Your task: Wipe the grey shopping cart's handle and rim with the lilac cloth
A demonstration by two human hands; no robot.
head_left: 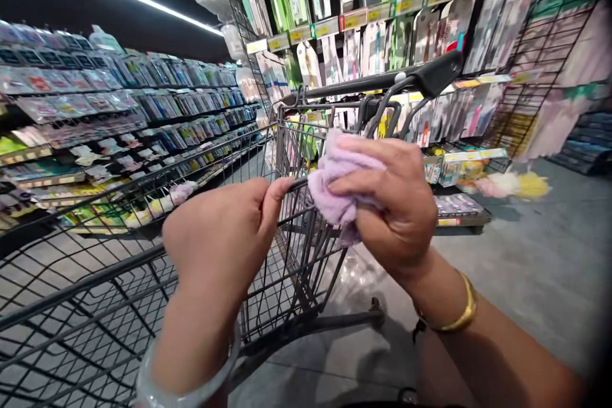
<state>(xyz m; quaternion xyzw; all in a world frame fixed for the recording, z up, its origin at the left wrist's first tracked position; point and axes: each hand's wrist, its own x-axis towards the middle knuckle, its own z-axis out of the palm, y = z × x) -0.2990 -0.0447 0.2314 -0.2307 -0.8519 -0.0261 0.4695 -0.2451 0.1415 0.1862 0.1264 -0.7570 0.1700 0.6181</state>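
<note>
Cloth, soft lilac fabric crumpled to a wad (pixel 337 185), is at the dark metal top rim (pixel 299 185) of a dark grey wire-mesh shopping cart (pixel 306 326), approx. mid-view. R hand (pixel 396 197) grasps it, fingers bent over top; cloth bulges out past fingertips, w/ a loose end hanging below. Can't tell how far it wraps round the rim. L hand (pixel 222 220) clenched on same rim, just left of cloth; thumb laid along metal, other fingertips hidden. Gold metal bangle (pixel 471 307) on R wrist; pale translucent ring-shaped bangle (pixel 149 377) on L. Cart's thick dark handle bar (pixel 363 84) beyond both hands. Bkgd: display rack w/ small pkgd. goods (pixel 354 54); stocked shelving (pixel 186 115) at far left; grey smooth floor (pixel 535 268).
</note>
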